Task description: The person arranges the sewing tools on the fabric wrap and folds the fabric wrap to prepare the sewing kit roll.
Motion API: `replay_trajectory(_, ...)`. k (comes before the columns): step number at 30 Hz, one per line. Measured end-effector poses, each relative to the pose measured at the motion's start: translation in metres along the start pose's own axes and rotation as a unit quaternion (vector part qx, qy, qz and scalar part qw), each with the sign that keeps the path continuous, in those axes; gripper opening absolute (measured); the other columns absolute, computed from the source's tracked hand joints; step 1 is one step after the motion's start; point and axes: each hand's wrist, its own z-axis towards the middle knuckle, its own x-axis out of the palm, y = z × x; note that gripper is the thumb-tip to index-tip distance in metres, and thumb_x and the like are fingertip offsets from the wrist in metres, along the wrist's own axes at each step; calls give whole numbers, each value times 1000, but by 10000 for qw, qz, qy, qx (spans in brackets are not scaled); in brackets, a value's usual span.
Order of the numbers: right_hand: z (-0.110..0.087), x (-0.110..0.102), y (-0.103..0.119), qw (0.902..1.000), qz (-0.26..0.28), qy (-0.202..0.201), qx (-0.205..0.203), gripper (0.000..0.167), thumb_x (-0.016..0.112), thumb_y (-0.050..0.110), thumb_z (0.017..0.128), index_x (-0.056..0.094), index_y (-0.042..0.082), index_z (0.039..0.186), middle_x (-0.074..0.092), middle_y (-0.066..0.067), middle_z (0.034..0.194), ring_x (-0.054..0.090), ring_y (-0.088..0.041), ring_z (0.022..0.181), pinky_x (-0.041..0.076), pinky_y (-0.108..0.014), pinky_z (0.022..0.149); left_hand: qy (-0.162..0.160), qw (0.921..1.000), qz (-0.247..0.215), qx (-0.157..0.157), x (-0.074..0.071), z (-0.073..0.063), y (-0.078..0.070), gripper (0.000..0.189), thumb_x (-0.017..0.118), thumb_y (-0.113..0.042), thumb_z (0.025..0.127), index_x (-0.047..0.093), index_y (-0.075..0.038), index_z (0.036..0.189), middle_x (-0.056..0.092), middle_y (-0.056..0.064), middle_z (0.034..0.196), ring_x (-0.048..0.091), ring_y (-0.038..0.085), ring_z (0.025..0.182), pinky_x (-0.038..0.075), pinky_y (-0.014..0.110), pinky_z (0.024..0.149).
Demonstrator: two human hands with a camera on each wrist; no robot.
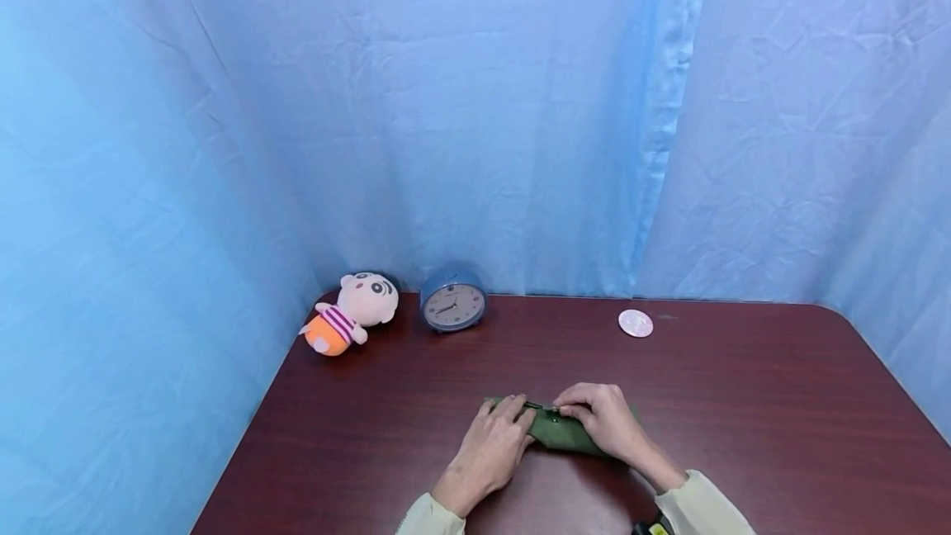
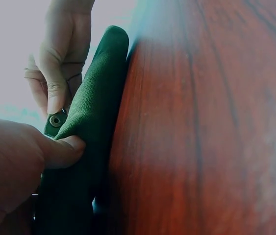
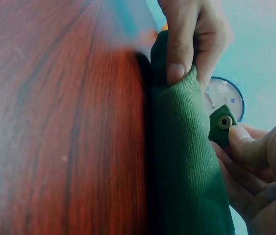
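A green fabric pouch (image 1: 568,436), rolled or folded into a long shape, lies on the table between both hands. My left hand (image 1: 494,446) grips its left part, the thumb pressed on the near side and the fingers behind. A short strap tab (image 3: 220,128) with a round metal snap stud stands out from the far edge of the pouch. My right hand (image 1: 607,422) pinches that tab between thumb and fingers, as the right wrist view shows. Whether the snap is fastened to anything, I cannot tell.
Along the back of the dark red wooden table (image 1: 728,386) lie a plush doll (image 1: 349,316) at the left, a blue round clock (image 1: 453,304), and a small pale disc (image 1: 635,323) to the right. Blue curtains (image 1: 483,106) surround the table.
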Motion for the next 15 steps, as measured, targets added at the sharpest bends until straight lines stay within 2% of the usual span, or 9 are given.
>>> replay_trajectory(6, -3, -2, -3, 9993, 97, 262, -254, 12, 79, 2, 78, 80, 11, 86, 78, 2, 86, 74, -14, 80, 57, -15, 74, -7, 10000, -60, -31, 0, 0, 0, 33, 71, -38, 89, 69, -17, 115, 70, 2, 125, 66, 16, 117, 56, 35, 92)
replay_trajectory(11, -5, -3, -2, 9985, 164, 440, -270, 13, 79, 1, 79, 81, 10, 87, 78, 2, 88, 75, -15, 82, 57, -14, 76, 289, 9994, -181, -116, -1, 2, -1, 32, 68, -37, 92, 69, -17, 118, 68, 1, 128, 64, 16, 120, 55, 36, 95)
replay_trajectory(15, -6, -3, -2, 9979, 146, 527, -338, 15, 78, -3, 77, 81, 8, 88, 78, 0, 89, 75, -16, 83, 54, -8, 78, 491, 9984, -246, -157, -2, 3, -1, 32, 66, -36, 94, 68, -17, 120, 67, 1, 131, 63, 16, 122, 54, 36, 97)
